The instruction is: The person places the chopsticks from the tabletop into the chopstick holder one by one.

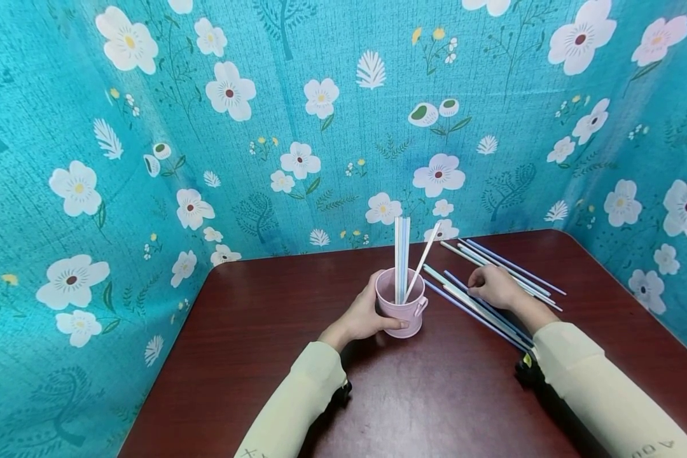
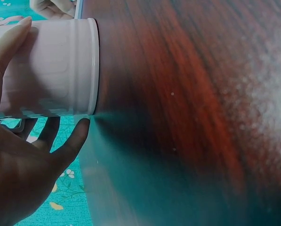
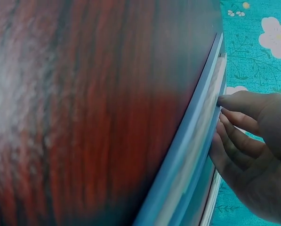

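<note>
My left hand [image 1: 366, 313] grips a small pink bucket [image 1: 401, 326] that stands upright on the table, thumb across its front and fingers round its left side. In the left wrist view the thumb lies along the bucket wall [image 2: 51, 70]. Several white and blue straws [image 1: 402, 254] stand in the bucket, one white straw [image 1: 422, 262] leaning right. To the right, my right hand [image 1: 495, 286] is over a loose row of straws [image 1: 475, 310] on the table. In the right wrist view its thumb and fingertips pinch at a blue straw [image 3: 204, 146], beside a white straw [image 3: 196, 136].
Behind the right hand lies a second group of white and blue straws [image 1: 512, 266], slanting toward the table's right side. The dark red wooden table [image 1: 275, 305] ends at a blue flowered cloth [image 1: 320, 159] hanging behind and at both sides.
</note>
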{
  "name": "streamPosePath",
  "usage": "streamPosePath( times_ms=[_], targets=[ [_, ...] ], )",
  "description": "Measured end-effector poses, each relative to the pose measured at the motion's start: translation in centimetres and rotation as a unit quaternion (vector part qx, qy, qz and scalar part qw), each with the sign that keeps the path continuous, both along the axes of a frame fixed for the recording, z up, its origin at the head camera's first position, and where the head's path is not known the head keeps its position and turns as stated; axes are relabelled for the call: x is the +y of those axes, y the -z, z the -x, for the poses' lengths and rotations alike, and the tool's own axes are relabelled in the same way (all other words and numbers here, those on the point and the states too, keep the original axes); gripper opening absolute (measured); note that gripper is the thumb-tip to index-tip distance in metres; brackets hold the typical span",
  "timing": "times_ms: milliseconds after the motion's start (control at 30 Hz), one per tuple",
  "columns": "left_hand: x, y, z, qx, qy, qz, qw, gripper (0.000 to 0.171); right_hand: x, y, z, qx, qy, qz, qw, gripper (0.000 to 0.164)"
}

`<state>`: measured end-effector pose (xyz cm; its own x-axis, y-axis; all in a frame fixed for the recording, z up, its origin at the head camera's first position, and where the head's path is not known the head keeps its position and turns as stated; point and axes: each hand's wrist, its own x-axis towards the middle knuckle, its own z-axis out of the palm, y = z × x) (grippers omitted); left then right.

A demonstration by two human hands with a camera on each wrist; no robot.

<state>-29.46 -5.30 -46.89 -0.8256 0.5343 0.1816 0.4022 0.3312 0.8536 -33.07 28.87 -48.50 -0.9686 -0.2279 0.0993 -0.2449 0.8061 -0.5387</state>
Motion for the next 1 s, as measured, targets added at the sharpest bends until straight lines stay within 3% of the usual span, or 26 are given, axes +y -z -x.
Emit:
streamPosePath(
  times_ms=[300,667,1000],
  targets=[
    [0.0,-0.2,-0.1,-0.001,0.002,-0.008,1.0000,0.107,0.5,-0.2,0.2,-0.026,0.009,-0.018,0.999,0.011],
    [0.1,0.6,0.2,0.006,0.013,-0.045,0.9989,0.107,0.2,-0.9,0.2,-0.083,0.039,-0.062,0.994,0.017],
    [0.0,0.0,-0.1,0.000,0.000,-0.014,0.9999,0.106,-0.3,-1.5,-0.2,-0.106,0.044,-0.082,0.990,0.020]
  ],
)
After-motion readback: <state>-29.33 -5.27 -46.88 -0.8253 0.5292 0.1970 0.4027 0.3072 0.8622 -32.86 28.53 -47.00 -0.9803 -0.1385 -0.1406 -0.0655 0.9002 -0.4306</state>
